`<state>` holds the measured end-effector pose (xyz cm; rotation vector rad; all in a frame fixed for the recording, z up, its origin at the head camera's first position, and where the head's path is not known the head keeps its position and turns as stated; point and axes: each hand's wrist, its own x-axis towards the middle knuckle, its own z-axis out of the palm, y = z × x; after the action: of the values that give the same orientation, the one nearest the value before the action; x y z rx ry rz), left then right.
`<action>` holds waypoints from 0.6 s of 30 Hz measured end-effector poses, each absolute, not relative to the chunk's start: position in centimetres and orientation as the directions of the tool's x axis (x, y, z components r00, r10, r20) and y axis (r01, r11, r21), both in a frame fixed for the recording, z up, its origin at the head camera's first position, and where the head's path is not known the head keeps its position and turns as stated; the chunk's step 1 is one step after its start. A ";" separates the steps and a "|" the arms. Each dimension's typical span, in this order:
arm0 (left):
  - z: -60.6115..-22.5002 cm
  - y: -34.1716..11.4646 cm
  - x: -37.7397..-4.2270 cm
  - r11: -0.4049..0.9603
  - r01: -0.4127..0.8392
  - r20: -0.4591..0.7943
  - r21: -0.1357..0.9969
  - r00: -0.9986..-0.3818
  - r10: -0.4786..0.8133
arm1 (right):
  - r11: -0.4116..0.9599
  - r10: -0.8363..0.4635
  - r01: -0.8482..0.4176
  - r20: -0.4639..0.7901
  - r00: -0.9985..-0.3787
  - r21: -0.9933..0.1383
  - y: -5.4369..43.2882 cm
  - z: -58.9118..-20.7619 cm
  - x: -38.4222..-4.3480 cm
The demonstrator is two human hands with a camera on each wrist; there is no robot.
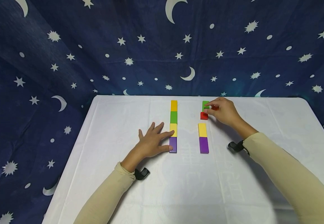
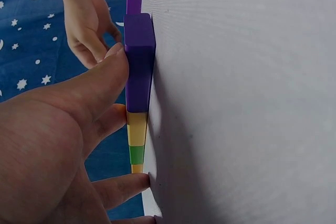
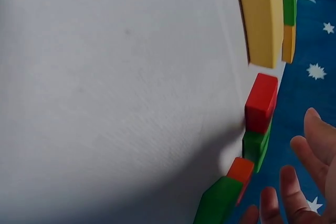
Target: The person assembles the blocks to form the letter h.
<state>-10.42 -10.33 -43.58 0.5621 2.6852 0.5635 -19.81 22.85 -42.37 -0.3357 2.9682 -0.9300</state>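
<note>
My left hand [image 1: 150, 143] lies at the left row of blocks with its fingers spread. Its thumb touches the purple block [image 2: 139, 72] and its index finger rests on the yellow block [image 1: 173, 127]. A green block [image 1: 173, 117] and an orange-yellow block [image 1: 174, 105] continue that row. At the far end of the right row hovers my right hand [image 1: 224, 111], thumb and fingers apart around small blocks. Beside them are a red block [image 3: 261, 100], a green block [image 3: 256, 148], an orange-red block [image 3: 241, 171] and another green block [image 3: 218, 200], partly covered by the fingers in the head view.
Nearer on the right row, a yellow block [image 1: 202, 130] adjoins a purple block [image 1: 204, 145], with a small gap before the red block. A white cloth covers the table [image 1: 184, 186]. Behind it hangs a dark blue curtain [image 1: 150, 68] with stars and moons.
</note>
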 end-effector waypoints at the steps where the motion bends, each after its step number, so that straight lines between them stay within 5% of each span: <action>1: -43.6 -10.3 -10.4 0.843 0.306 -0.242 0.442 -0.864 0.441 | 0.803 -0.199 -0.192 0.049 -0.979 -0.564 22.8 -42.4 -20.0; 18: -43.8 -10.3 -10.5 0.844 0.311 -0.236 0.437 -0.866 0.441 | 0.860 -0.089 -0.023 -0.107 -0.990 -0.510 22.9 -43.0 -22.5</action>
<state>-10.52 -10.32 -43.81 0.5659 2.6927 0.5591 -22.55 22.89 -42.95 -0.0880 2.9067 -0.7941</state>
